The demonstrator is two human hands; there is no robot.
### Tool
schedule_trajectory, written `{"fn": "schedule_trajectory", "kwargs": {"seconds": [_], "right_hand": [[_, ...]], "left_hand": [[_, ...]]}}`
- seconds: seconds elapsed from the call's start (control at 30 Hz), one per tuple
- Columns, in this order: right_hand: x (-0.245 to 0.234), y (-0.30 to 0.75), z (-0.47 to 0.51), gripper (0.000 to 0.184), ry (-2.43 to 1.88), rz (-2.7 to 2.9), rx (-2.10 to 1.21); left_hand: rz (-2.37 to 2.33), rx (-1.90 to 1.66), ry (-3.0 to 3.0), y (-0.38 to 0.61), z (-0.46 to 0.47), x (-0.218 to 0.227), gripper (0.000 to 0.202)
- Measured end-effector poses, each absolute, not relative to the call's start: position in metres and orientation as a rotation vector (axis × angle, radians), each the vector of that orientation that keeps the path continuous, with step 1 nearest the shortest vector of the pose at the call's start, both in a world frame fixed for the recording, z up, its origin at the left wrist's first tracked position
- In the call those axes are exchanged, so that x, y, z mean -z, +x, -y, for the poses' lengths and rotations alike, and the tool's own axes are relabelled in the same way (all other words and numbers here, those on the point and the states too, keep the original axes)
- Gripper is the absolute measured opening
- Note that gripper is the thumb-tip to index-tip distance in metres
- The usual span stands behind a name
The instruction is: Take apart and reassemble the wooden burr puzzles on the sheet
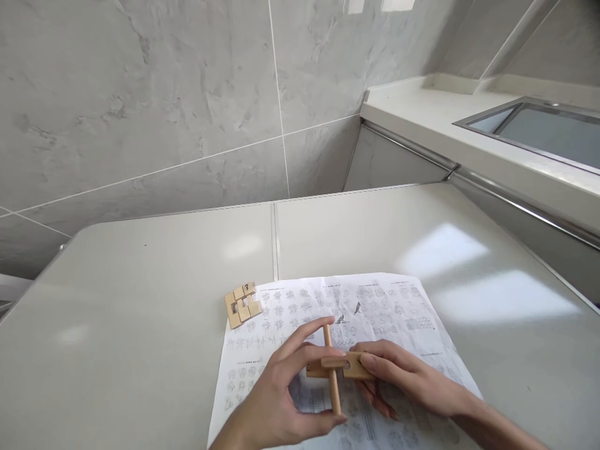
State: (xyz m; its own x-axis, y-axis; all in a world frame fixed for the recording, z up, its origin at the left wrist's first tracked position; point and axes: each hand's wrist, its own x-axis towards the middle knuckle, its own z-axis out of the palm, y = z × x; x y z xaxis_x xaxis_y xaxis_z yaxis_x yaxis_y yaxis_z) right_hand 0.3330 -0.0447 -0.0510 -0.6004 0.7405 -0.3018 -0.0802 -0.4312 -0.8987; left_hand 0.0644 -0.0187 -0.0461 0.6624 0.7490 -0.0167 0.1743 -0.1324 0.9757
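Observation:
Above the printed sheet, my left hand spans a thin wooden rod, a fingertip at its top end and the thumb at its bottom end. Another finger of that hand lies over a flat wooden puzzle piece crossing the rod. From the right, my right hand pinches a wooden block with a round hole between thumb and fingers. These wooden parts meet in the middle as one cross-shaped cluster; how they interlock is partly hidden by my fingers.
A large creased paper sheet printed with small diagrams lies under my hands. At its upper left corner sits a wooden block puzzle marked "3". The pale table has a centre seam. Behind are a tiled wall and a white counter.

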Motion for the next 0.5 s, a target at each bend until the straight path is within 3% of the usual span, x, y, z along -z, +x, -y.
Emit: {"fn": "schedule_trajectory", "kwargs": {"seconds": [0.23, 0.5], "right_hand": [[0.05, 0.33, 0.043, 0.052, -0.986, 1.164, -2.002], [0.058, 0.33, 0.043, 0.052, -1.116, 0.987, -1.85]], "left_hand": [[-0.785, -0.686, 1.538, 0.067, 0.021, 0.043, 0.02], [-0.831, -0.725, 1.385, 0.061, 0.011, 0.033, 0.013]]}}
